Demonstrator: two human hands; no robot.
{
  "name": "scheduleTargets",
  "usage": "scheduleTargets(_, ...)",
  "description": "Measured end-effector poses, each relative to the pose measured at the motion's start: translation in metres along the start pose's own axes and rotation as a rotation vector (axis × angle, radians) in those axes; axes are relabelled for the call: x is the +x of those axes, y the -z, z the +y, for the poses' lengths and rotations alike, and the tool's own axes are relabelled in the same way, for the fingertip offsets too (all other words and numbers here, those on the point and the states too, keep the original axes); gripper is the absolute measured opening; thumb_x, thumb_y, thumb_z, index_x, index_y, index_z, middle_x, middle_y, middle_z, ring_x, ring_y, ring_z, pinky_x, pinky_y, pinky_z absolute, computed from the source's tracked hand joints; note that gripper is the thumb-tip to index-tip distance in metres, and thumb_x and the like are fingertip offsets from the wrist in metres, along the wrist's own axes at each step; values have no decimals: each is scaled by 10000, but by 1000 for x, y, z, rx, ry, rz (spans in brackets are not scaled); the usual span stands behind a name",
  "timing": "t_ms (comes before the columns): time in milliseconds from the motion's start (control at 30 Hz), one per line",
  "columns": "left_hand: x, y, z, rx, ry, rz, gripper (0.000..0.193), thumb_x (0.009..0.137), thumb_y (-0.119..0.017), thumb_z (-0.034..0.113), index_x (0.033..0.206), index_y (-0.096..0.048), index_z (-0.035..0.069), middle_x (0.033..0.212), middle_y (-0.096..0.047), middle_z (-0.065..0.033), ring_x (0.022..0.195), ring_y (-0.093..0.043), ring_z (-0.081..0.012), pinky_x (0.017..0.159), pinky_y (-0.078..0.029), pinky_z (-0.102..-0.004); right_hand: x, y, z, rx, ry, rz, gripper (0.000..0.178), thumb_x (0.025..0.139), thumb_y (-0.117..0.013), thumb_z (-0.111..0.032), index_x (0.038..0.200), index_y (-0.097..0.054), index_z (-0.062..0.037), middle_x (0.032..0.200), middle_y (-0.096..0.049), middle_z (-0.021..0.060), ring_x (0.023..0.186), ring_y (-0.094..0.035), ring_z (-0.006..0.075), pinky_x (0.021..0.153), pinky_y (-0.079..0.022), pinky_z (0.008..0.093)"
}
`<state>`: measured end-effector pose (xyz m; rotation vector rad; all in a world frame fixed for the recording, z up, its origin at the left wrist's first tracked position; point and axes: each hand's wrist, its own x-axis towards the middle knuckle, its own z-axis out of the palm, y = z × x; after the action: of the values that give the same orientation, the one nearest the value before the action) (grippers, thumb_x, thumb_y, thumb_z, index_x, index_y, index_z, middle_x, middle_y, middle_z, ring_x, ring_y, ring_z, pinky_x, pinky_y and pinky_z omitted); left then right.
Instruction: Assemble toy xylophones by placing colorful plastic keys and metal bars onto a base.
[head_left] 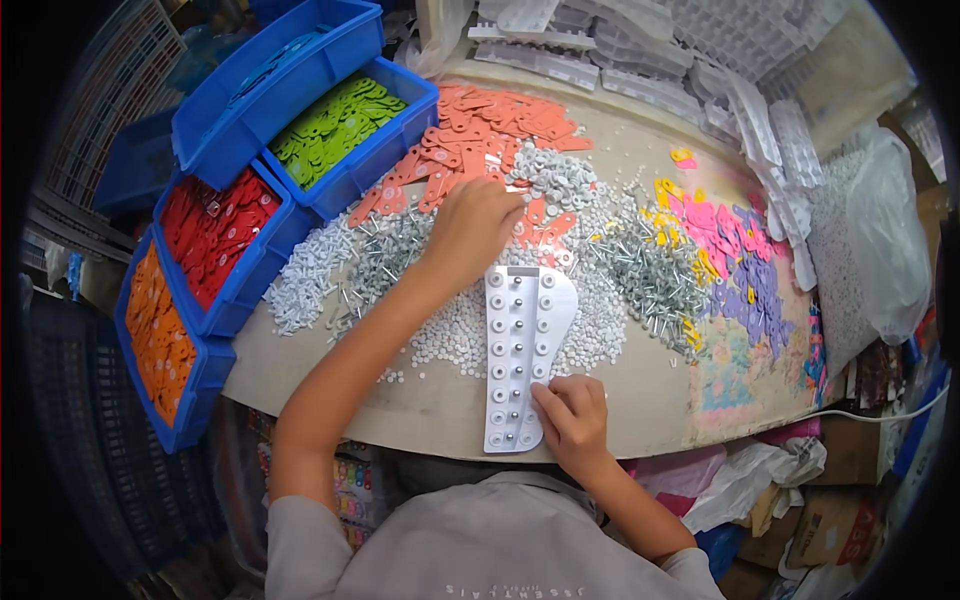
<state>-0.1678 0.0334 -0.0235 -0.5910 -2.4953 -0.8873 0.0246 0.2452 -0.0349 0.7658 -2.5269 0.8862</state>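
Observation:
A long white plastic block (pixel 517 345) lies on the table in front of me. Small white rings (pixel 498 325) sit along both of its sides, and metal studs (pixel 517 324) run down its middle channel. My right hand (pixel 575 420) is curled at its lower right edge, fingertips over the ring row; anything pinched there is hidden. My left hand (pixel 472 222) reaches beyond the block, over salmon-coloured flat pieces (pixel 460 150) and next to a heap of grey-white caps (pixel 560 178). Its fingers are drawn together, and what they hold, if anything, cannot be made out.
Blue bins (pixel 345 185) at the left hold green, red and orange pieces. Metal screws (pixel 650 270) lie right of the block, and white pins (pixel 305 285) lie left. Pink pieces (pixel 715 225) and purple pieces (pixel 755 290) cover the right. Clear plastic trays (pixel 640 65) line the back.

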Motion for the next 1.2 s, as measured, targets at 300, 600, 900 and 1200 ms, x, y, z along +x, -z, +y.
scheduleTargets(300, 35, -50, -31, 172, 33, -151, 76, 820, -692, 122, 855, -730, 67, 868, -667, -72, 909, -594, -272, 859, -437, -413, -1, 17, -6, -73, 40, -99, 403, 737, -753, -32, 1138, -712, -53, 1004, -608, 67, 914, -535, 273, 786, -445, 400)
scheduleTargets(600, 30, -41, -21, 92, 75, -43, 81, 817, -708, 112, 810, -661, 46, 826, -657, -84, 880, -597, -287, 834, -454, -420, 128, 6, 68, -76, -13, 139, 181, 821, -660, 39, 987, -691, -25, 876, -649, 104, 842, -572, 291, 806, -424, 402)
scheduleTargets(900, -64, 62, 69, -233, 124, -150, 127, 818, -737, 85, 937, -719, 45, 810, -670, -86, 818, -624, -256, 786, -474, -376, 186, -51, 131, -309, -47, -139, 122, 825, -652, -74, 928, -715, -83, 851, -645, 102, 947, -607, 303, 841, -462, 426)
scheduleTargets(1200, -151, 84, 107, -472, 264, -295, 105, 801, -750, 52, 900, -715, 42, 867, -655, -60, 874, -613, -242, 815, -467, -367, 166, -29, 94, -29, -169, -74, 113, 844, -673, -26, 930, -601, -15, 816, -618, 129, 806, -601, 307, 739, -482, 402)
